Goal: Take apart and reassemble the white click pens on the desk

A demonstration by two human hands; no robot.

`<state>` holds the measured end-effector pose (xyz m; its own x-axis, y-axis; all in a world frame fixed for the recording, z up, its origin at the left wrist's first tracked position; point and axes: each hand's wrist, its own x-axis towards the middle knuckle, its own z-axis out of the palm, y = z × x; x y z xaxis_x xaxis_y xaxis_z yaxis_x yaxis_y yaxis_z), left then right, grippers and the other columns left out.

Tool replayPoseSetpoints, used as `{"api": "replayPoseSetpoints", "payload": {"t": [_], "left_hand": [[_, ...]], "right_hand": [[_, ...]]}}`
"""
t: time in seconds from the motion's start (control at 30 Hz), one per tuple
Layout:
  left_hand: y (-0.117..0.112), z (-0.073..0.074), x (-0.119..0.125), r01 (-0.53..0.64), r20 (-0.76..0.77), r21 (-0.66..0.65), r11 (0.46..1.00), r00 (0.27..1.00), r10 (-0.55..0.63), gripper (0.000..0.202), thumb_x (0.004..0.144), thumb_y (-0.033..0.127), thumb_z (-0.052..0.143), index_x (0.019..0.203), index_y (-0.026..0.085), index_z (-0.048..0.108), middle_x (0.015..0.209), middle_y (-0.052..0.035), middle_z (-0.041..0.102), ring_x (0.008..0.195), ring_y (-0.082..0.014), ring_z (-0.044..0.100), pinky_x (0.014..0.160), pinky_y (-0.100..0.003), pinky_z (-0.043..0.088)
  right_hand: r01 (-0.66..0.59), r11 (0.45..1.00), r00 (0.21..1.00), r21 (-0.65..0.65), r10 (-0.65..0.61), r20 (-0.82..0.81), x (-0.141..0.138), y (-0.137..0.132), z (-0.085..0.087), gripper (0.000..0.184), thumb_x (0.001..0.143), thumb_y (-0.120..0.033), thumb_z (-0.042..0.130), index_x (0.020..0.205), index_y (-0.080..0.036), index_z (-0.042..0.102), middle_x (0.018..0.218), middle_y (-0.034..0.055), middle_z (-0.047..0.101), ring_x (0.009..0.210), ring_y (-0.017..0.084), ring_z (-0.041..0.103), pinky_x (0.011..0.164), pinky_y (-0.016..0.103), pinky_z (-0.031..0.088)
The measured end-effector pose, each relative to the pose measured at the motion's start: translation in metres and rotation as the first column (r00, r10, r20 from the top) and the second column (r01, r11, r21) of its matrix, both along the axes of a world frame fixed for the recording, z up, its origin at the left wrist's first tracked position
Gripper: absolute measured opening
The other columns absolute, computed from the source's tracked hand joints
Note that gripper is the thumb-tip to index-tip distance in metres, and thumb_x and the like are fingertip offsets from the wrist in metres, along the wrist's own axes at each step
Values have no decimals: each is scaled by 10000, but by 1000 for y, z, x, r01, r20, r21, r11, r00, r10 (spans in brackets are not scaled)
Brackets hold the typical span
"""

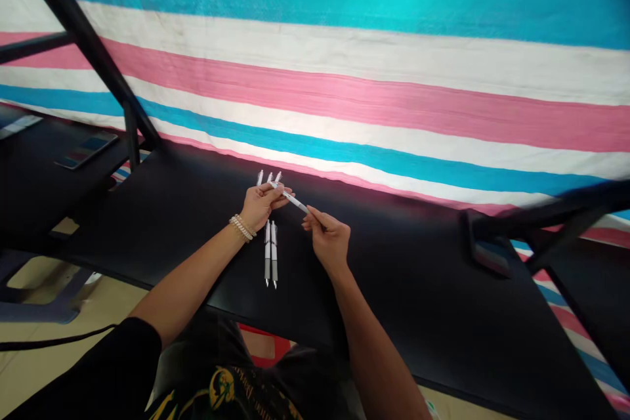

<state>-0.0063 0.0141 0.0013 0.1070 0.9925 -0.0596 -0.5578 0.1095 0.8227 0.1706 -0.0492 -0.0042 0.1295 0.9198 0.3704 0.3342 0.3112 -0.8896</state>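
Note:
A white pen with a grey grip (296, 202) is held slantwise above the table between both hands. My left hand (260, 205) is closed around its upper end, thumb on top. At the lower end, the fingertips of my right hand (331, 236) pinch the pen. Two similar pens (270, 252) lie side by side on the black table just below my left hand, tips toward me. Behind that hand, the ends of three more white pens (270, 177) show; the rest of them is hidden by the hand.
The black table (394, 289) runs along a striped plastic sheet (344, 98). Dark metal frame bars (88, 33) rise at the left, and a dark folded bracket (485, 246) is at the right. On the left table lies a phone-like flat object (86, 149). A red stool (266, 344) shows below.

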Motion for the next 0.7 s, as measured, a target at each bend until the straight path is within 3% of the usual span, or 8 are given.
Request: {"api": "replayPoseSetpoints", "payload": {"t": [0.2, 0.3, 0.4, 0.47, 0.7], "left_hand": [[-2, 3, 3, -17, 1, -46, 999, 1000, 17, 342, 679, 354, 886, 836, 103, 716, 925, -115, 761, 939, -242, 747, 973, -435, 568], [-3, 5, 2, -12, -18, -33, 999, 1000, 12, 348, 684, 365, 882, 854, 108, 720, 942, -114, 761, 949, -242, 744, 964, -428, 570], [-3, 4, 2, 2, -33, 2, 1000, 999, -2, 365, 687, 387, 876, 872, 113, 723, 968, -116, 759, 964, -242, 739, 956, -416, 572], [-4, 3, 3, 1, -41, 7, 1000, 999, -1, 377, 686, 400, 875, 879, 113, 726, 966, -116, 757, 954, -240, 740, 944, -412, 576], [-5, 1, 5, 5, -26, 17, 1000, 1000, -4, 353, 712, 402, 859, 875, 112, 741, 943, -109, 754, 922, -228, 742, 919, -387, 589]], "right_hand": [[28, 995, 995, 100, -37, 89, 1, -3, 1, 252, 955, -338, 580, 1087, -245, 774, 860, 55, 756, 714, 196, 733, 744, 372, 642], [1, 1000, 1000, -12, -1, -28, -2, 0, 0, 315, 941, -432, 613, 1112, -202, 744, 853, 68, 746, 710, 197, 738, 717, 359, 645], [-100, 983, 977, -151, 69, -200, -4, 2, 0, 438, 950, -526, 568, 1128, -150, 707, 781, 59, 719, 616, 177, 715, 589, 315, 626], [-130, 977, 973, -171, 93, -211, -4, 2, 1, 433, 949, -524, 564, 1081, -142, 720, 723, 37, 687, 548, 157, 678, 516, 286, 593], [27, 997, 999, 74, -30, 41, -3, -3, 2, 253, 950, -308, 574, 1084, -216, 768, 825, 49, 726, 628, 160, 693, 652, 320, 627]]}}
